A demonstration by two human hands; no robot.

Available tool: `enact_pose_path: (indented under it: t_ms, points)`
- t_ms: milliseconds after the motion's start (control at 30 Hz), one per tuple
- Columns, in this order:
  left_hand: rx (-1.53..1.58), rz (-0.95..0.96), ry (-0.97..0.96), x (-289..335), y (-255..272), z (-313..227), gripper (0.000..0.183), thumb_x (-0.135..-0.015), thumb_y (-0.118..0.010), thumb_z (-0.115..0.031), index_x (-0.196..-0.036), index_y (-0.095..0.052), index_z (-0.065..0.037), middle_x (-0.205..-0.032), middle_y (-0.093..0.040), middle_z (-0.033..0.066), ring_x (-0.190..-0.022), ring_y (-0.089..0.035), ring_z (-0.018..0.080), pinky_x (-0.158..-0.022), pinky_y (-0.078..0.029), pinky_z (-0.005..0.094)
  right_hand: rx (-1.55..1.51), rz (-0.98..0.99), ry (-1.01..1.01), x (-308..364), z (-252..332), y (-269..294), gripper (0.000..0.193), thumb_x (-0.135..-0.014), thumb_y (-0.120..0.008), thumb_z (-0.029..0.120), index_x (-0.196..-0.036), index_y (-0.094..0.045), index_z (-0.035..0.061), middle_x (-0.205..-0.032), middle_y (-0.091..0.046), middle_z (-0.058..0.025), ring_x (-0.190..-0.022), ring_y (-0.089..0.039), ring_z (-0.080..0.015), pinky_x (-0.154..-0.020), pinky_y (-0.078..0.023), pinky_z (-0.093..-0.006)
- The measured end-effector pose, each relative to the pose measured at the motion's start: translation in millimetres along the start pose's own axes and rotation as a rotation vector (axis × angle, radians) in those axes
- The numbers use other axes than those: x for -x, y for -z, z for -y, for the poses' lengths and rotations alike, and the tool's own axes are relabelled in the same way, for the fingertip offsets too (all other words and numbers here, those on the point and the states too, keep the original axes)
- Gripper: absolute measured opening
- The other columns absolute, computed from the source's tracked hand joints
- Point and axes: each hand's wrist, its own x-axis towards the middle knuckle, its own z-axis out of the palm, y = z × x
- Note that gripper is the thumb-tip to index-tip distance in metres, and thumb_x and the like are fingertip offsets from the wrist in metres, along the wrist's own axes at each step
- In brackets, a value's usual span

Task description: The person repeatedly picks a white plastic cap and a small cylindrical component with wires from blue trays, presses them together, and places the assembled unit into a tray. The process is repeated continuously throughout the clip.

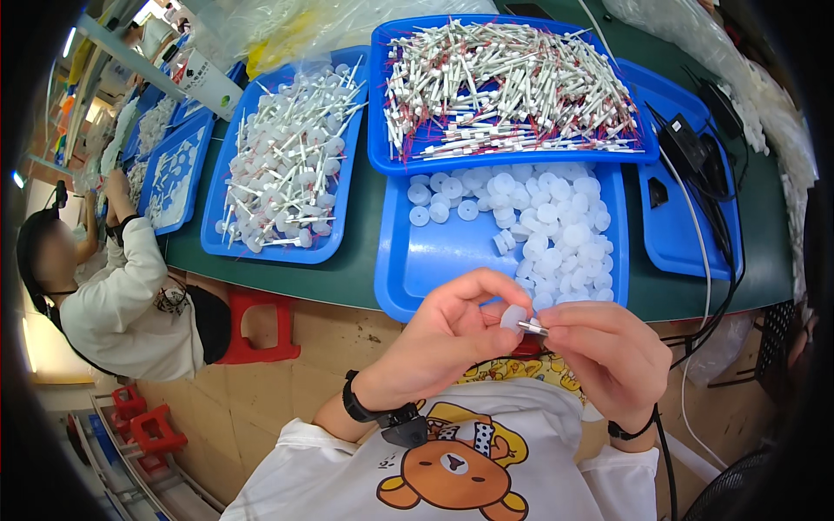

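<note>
Just past the near edge of the table, my left hand point(452, 326) pinches a translucent white plastic disc point(512, 317) between thumb and fingertips. My right hand point(612, 347) grips a thin white stick with a shiny metal part point(532, 328), most of it hidden by the fingers. The metal part meets the disc, and I cannot tell how far it sits in it. Beyond my hands lies a blue tray point(398, 276) of loose translucent discs. A second blue tray point(512, 163), heaped with white sticks and thin red wires, rests over its far part.
To the left, a blue tray point(217, 247) holds discs with sticks attached. On the right, another blue tray point(669, 247) carries a black adapter point(685, 143) and cables. A co-worker point(122, 291) sits at the far left beside a red stool point(261, 328). Plastic sheeting covers the back.
</note>
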Motion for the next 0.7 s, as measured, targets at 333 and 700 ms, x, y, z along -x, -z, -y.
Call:
enact_pose_path:
  t_ms: [333, 700]
  points:
    - [-0.375, -0.171, -0.197, 6.6, -0.3, 0.3, 0.032, -0.073, -0.083, 0.005, -0.102, -0.071, 0.001, -0.101, -0.062, 0.0086, -0.092, -0.063, 0.0149, -0.082, -0.054, 0.0285, 0.274, 0.132, 0.122, -2.2, -1.9, -2.5, 0.032, -0.07, -0.075, 0.0, -0.102, -0.07, -0.0056, -0.082, -0.067, -0.0097, -0.064, -0.064, -0.0216, -0.049, -0.046, -0.0305]
    - [-1.094, -0.028, -0.324, 22.7, -0.6, -22.3, 0.023, -0.073, -0.084, -0.002, -0.093, -0.074, 0.0, -0.094, -0.069, 0.0095, -0.085, -0.069, 0.0183, -0.071, -0.056, 0.028, -0.696, 0.268, -0.862, -0.9, 14.1, -10.2, 0.012, -0.09, -0.065, -0.002, -0.099, -0.07, -0.0089, -0.071, -0.067, -0.0092, -0.057, -0.065, -0.0157, -0.052, -0.052, -0.0248]
